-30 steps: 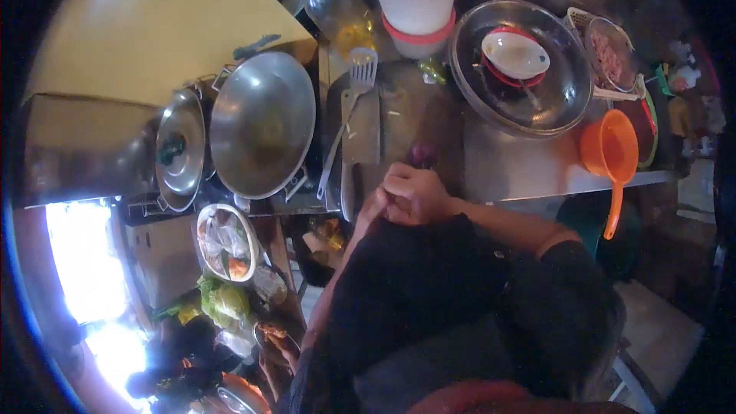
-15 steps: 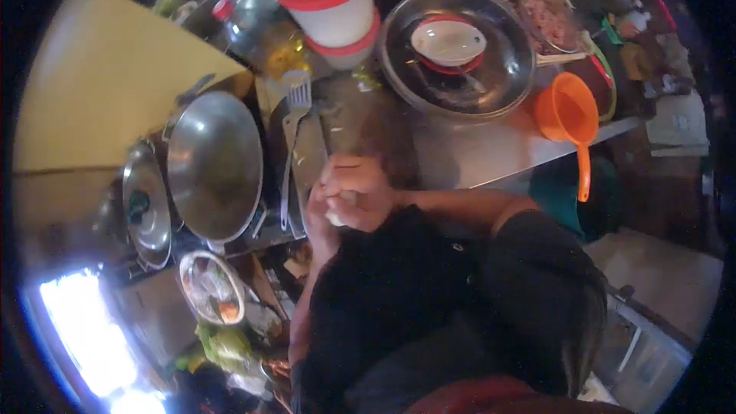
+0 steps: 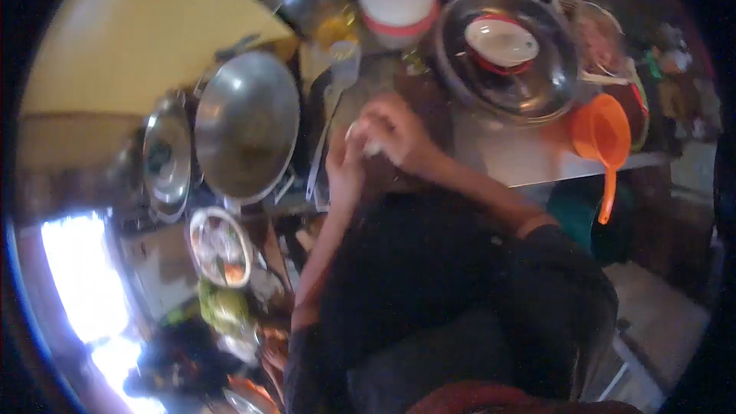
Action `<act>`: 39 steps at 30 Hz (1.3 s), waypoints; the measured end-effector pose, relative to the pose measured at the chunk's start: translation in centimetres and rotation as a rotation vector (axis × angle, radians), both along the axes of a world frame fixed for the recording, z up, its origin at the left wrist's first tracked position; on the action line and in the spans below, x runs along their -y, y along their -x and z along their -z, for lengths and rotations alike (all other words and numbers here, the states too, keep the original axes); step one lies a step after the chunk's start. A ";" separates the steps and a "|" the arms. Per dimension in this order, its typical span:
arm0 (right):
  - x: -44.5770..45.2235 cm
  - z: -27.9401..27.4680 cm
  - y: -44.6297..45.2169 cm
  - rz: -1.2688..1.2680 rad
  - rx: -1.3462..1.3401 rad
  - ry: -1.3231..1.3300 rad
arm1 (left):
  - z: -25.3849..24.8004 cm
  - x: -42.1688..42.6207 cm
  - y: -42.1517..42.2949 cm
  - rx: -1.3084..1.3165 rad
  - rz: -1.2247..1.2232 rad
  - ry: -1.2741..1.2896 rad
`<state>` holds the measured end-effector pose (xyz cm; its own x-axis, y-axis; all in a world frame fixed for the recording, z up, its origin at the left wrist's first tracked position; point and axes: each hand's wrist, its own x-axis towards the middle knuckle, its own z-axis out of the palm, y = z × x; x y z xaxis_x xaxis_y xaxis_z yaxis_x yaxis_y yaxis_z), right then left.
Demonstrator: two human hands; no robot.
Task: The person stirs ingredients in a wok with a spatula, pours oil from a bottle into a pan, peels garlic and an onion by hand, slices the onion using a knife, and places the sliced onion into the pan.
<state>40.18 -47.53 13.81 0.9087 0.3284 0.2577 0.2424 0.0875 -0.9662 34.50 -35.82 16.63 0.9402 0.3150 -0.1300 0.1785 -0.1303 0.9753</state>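
The left hand (image 3: 345, 167) and right hand (image 3: 400, 136) are partly closed, fingers curled together around a small pale piece (image 3: 371, 147); its identity is unclear. Relative to the previous frame, both hands have moved away from the torso and are now above the dark board (image 3: 431, 100) on the desk (image 3: 498, 159). The slotted spatula (image 3: 345, 69) lies beyond the left hand.

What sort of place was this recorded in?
Probably a kitchen: a large round steel pan, a slotted metal spatula and a clear glass bowl of pinkish, meat-like food are all in view.
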 end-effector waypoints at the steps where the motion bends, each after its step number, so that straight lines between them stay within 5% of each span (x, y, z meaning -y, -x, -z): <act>1: 0.0 -1.1 0.3 0.082 0.040 0.005 | 0.3 -0.4 -0.4 0.024 0.051 0.104; 6: 0.6 -1.4 -0.2 -0.035 -0.082 0.022 | -0.5 -0.8 -0.9 0.176 0.057 0.328; 11: 0.1 -2.3 0.7 0.135 0.342 0.282 | 0.0 -1.0 -1.3 0.048 0.144 0.208; 15: -0.6 -2.0 1.2 0.193 0.298 0.238 | 0.7 1.0 -1.2 0.215 0.025 0.241; 17: -1.0 -1.5 1.3 0.191 0.271 0.182 | 0.5 1.3 -1.2 0.305 -0.060 -0.008; 23: -1.1 0.1 2.0 0.159 0.103 0.102 | 1.9 1.6 -0.7 0.317 -0.119 -0.161; 39: -1.5 2.7 3.3 0.209 -0.113 0.140 | 6.2 1.5 -0.1 -0.001 -0.211 0.183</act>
<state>36.86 -46.04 11.09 0.9809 0.1558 0.1163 0.1313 -0.0900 -0.9873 34.62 -37.37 10.47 0.8558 0.4754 -0.2041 0.1844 0.0882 0.9789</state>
